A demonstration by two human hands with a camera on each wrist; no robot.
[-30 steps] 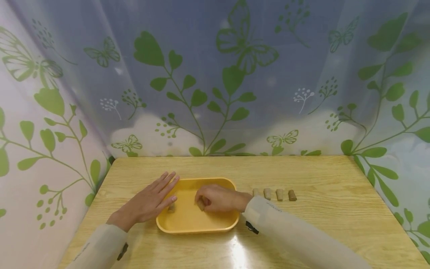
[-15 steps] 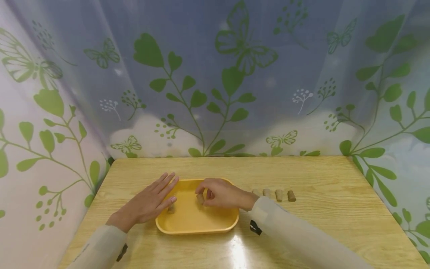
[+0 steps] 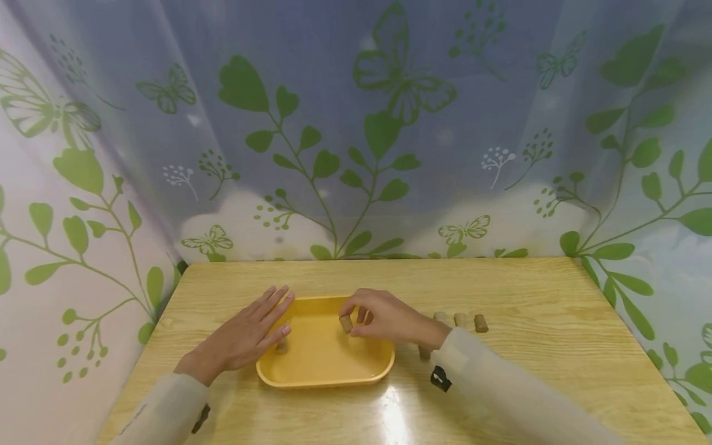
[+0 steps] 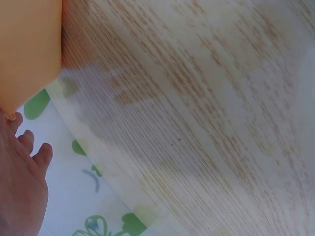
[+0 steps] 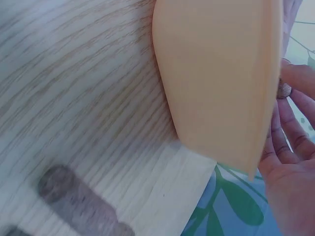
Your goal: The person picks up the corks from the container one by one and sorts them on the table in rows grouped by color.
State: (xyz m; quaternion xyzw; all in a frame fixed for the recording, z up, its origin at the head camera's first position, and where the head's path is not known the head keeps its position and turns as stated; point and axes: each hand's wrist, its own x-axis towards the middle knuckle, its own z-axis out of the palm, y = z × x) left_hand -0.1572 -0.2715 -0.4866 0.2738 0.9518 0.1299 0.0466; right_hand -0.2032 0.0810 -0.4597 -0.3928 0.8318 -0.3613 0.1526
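Note:
My right hand (image 3: 386,316) pinches a tapered brown cork (image 3: 346,324) between thumb and fingers, over the right half of a yellow tray (image 3: 328,381). In the right wrist view, the end of that cork (image 5: 284,90) shows between the fingertips, partly behind the tray's wall (image 5: 216,73). My left hand (image 3: 239,339) lies with straight fingers across the tray's left rim; the left wrist view catches it (image 4: 22,182) below the tray's corner (image 4: 29,44). Inside the tray, by the left thumb, sits another cork (image 3: 282,347), partly hidden.
Right of the tray stand several corks in a row, among them a darker cork (image 3: 481,323). One more cork (image 3: 425,353) shows below the right wrist. A patterned curtain (image 3: 334,154) rises behind the wooden table (image 3: 534,383).
My right hand has moved up and to the right with the pinched cork. A cork below the right wrist has come into sight. The left hand stays where it was.

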